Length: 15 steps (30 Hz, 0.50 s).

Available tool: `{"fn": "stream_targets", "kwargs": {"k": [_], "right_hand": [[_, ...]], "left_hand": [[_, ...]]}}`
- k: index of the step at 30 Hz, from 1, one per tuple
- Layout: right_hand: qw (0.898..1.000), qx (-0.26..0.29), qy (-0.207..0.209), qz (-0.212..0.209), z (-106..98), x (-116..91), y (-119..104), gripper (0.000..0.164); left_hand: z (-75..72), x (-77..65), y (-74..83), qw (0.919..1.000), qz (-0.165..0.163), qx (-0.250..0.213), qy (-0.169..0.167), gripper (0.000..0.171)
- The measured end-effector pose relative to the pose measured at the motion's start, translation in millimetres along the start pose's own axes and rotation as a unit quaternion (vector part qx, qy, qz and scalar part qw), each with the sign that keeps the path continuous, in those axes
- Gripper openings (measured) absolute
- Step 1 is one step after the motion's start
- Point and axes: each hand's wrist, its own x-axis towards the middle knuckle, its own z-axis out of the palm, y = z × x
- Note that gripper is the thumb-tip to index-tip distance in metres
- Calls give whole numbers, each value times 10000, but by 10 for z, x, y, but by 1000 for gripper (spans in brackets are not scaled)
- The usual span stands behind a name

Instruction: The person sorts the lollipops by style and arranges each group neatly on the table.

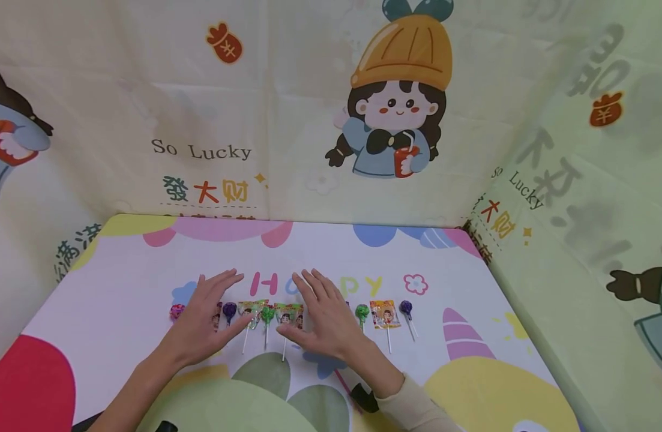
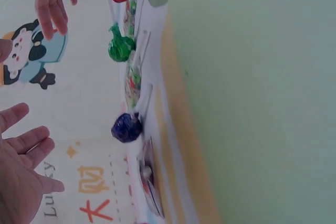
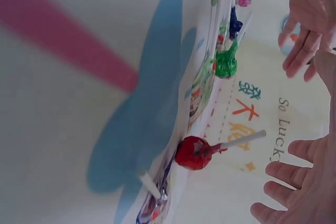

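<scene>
Both hands are raised over a row of wrapped lollipops, fingers spread and apart from any of them. My left hand (image 1: pixel 198 321) is over the left part of the row, near a dark purple lollipop (image 1: pixel 230 309) and a flat one in clear-green wrapping (image 1: pixel 251 307). My right hand (image 1: pixel 327 318) covers the middle, hiding a red lollipop (image 3: pixel 193 153) from the head view. Between the hands lie a round green lollipop (image 1: pixel 267 314) and a flat green-wrapped one (image 1: pixel 291 312). Right of them are another green lollipop (image 1: pixel 362 312), an orange-wrapped flat one (image 1: pixel 385 313) and a purple one (image 1: pixel 406 307).
A pink lollipop (image 1: pixel 176 311) lies at the row's left end. The white table cover (image 1: pixel 131 336) carries coloured prints and lettering. Patterned cloth (image 1: pixel 298 120) hangs behind and at both sides. By the right wrist is a small black object (image 1: pixel 365 398).
</scene>
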Motion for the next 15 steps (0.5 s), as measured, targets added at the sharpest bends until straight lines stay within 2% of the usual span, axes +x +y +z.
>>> {"fn": "stream_targets", "kwargs": {"k": [6,15], "right_hand": [[9999,-32,-92,-63,53,39,-62,90],[9997,102,-153,-141,120,75,-113,89]], "left_hand": [[-113,-135,-115,9999,-95,15,136,73],[-240,-261,-258,9988,-456,-98,-118,67]]}}
